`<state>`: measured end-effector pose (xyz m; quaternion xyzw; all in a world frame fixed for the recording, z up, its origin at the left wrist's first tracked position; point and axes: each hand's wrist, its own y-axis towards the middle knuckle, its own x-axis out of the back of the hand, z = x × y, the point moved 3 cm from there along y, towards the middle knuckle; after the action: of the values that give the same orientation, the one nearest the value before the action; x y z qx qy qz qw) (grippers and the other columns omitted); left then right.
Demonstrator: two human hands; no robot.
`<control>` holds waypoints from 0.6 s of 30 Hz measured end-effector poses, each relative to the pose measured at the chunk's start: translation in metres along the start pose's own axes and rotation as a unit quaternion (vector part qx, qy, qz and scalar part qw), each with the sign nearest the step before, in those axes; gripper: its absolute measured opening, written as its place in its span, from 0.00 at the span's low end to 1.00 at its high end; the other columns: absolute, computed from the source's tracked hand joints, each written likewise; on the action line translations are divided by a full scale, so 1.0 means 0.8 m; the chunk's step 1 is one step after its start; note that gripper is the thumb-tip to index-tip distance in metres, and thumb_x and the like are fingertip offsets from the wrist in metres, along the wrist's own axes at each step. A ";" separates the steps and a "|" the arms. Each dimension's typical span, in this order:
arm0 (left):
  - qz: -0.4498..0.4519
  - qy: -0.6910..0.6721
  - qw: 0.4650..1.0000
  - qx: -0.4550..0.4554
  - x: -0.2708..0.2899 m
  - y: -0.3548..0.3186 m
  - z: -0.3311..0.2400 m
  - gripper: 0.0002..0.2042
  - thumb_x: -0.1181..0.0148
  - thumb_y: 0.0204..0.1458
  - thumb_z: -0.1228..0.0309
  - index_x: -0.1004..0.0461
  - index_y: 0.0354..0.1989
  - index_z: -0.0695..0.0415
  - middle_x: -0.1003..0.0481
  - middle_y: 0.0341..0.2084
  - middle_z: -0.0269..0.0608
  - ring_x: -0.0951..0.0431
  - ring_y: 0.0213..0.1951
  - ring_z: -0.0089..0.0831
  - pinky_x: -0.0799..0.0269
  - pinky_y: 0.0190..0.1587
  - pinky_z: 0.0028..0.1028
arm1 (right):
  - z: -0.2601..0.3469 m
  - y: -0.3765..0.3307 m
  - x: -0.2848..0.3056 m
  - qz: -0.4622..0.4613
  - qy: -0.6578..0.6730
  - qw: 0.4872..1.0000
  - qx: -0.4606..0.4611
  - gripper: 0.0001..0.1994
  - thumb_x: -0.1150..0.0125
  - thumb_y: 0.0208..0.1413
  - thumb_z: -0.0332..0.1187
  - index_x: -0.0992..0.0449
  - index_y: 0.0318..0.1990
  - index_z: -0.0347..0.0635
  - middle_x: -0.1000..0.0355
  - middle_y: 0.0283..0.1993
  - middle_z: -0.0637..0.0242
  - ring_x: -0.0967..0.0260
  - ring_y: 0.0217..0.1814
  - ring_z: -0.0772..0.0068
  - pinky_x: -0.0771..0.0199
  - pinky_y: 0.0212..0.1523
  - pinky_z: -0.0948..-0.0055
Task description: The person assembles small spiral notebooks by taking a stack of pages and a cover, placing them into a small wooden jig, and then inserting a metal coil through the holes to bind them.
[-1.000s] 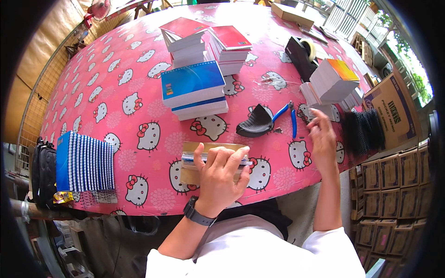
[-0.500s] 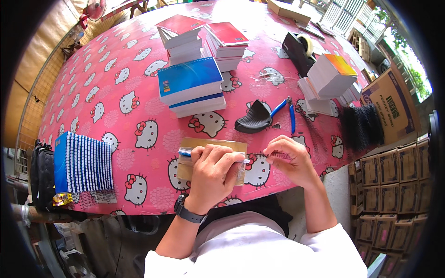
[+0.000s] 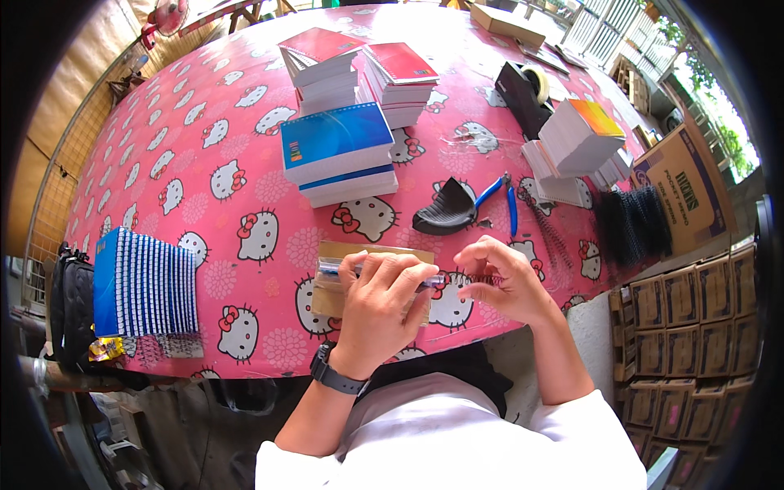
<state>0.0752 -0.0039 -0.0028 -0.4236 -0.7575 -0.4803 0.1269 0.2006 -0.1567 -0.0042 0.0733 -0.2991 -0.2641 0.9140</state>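
My left hand (image 3: pixel 382 298), with a dark watch at the wrist, is closed over a small notebook (image 3: pixel 330 269) that lies on a brown board (image 3: pixel 328 304) near the table's front edge. Most of the notebook is hidden beneath the fingers. Just right of it, my right hand (image 3: pixel 508 282) pinches a thin dark spiral wire (image 3: pixel 483 280) between thumb and fingers. The coil reaches toward the notebook's right end; whether it runs through the holes cannot be made out. Beyond the hands lie blue-handled pliers (image 3: pixel 513 206) and a black curved piece (image 3: pixel 445 209).
Stacks of blue notebooks (image 3: pixel 339 140) and red notebooks (image 3: pixel 402 64) stand farther back. Bound blue notebooks (image 3: pixel 155 284) are piled at left. To the right are a yellow-covered stack (image 3: pixel 581 135), a tape dispenser (image 3: pixel 523 96), a heap of black coils (image 3: pixel 635 222) and a carton (image 3: pixel 686 184).
My right hand has shifted slightly left, bringing the spiral wire up to the notebook's end. My left hand stays over the notebook, its fingers slightly more spread.
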 end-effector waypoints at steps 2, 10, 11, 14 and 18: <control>0.009 0.003 1.000 0.000 -0.001 0.004 -0.004 0.13 0.33 0.44 0.70 0.24 0.39 0.49 0.25 0.36 0.31 0.27 0.41 0.32 0.45 0.53 0.38 | -0.003 -0.002 0.003 0.011 -0.001 1.000 0.006 0.21 0.36 0.54 0.29 0.32 0.56 0.45 0.28 0.29 0.67 0.32 0.27 0.81 0.31 0.27 0.79; 0.061 0.022 0.998 0.011 0.000 -0.003 0.004 0.14 0.36 0.46 0.67 0.25 0.43 0.46 0.27 0.37 0.29 0.29 0.44 0.30 0.48 0.53 0.40 | 0.013 0.015 -0.010 0.110 0.088 0.983 -0.117 0.22 0.42 0.59 0.30 0.35 0.61 0.45 0.26 0.29 0.65 0.29 0.28 0.77 0.27 0.29 0.77; 0.057 0.037 0.998 0.017 0.002 -0.005 0.006 0.12 0.36 0.47 0.65 0.24 0.42 0.47 0.27 0.36 0.30 0.29 0.43 0.31 0.48 0.53 0.40 | 0.013 0.018 -0.013 0.142 0.105 0.972 -0.153 0.21 0.43 0.60 0.31 0.35 0.61 0.45 0.26 0.29 0.65 0.29 0.28 0.77 0.27 0.29 0.78; 0.041 0.056 0.997 0.022 0.004 0.002 -0.004 0.09 0.38 0.50 0.62 0.23 0.39 0.46 0.27 0.35 0.29 0.29 0.43 0.30 0.49 0.53 0.40 | -0.033 0.043 0.012 0.008 -0.032 0.999 -0.030 0.25 0.37 0.55 0.40 0.33 0.60 0.49 0.27 0.42 0.57 0.27 0.42 0.69 0.26 0.43 0.68; 0.075 0.072 0.995 0.002 -0.006 0.000 0.000 0.09 0.41 0.53 0.59 0.23 0.40 0.45 0.27 0.38 0.27 0.30 0.45 0.29 0.51 0.54 0.40 | -0.072 0.067 0.027 -0.018 -0.372 0.927 -0.037 0.32 0.28 0.41 0.47 0.29 0.56 0.51 0.37 0.61 0.53 0.39 0.63 0.55 0.46 0.63 0.57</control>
<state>0.0783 -0.0066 -0.0059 -0.4431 -0.7136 -0.4973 0.2171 0.2728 -0.1241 -0.0242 -0.0591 -0.6066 -0.2993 0.7342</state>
